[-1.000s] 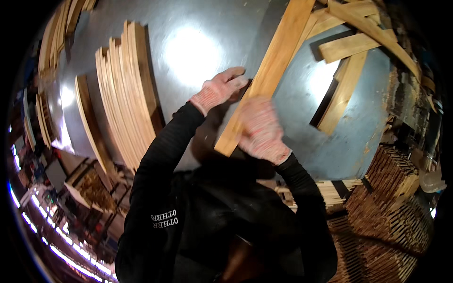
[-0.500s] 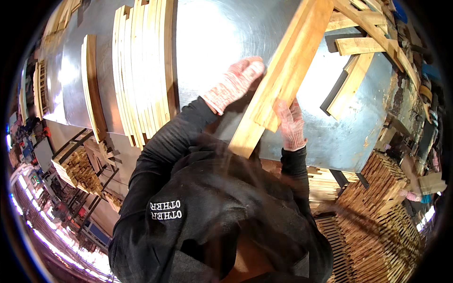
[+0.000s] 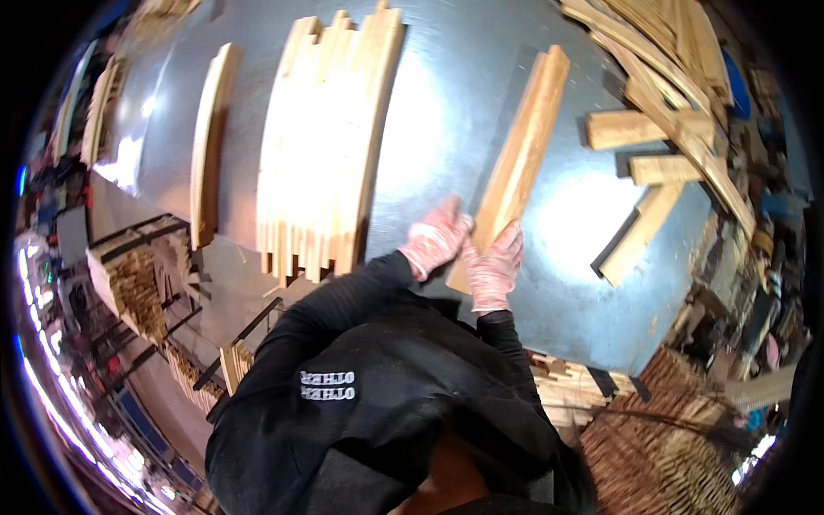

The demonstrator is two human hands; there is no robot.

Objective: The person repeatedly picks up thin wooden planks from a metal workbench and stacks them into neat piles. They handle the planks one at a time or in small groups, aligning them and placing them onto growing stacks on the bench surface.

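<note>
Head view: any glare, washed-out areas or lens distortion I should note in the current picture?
Head view: white glare on the grey tabletop to either side of the held wood; head view: the row of boards partly washed out nearly to white; head view: straight edges bowing toward the dark fisheye rim.

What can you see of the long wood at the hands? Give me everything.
The wood is long, narrow and straight, pale yellow-brown with a lengthwise seam; it appears to be two pieces laid together, their far ends slightly uneven. It slants away and to the right over the grey, metal-looking tabletop; whether it lies fully flat is unclear. The right hand grips it near its close end, partly hiding it. The left hand is at its left edge; contact is hard to tell.
</note>
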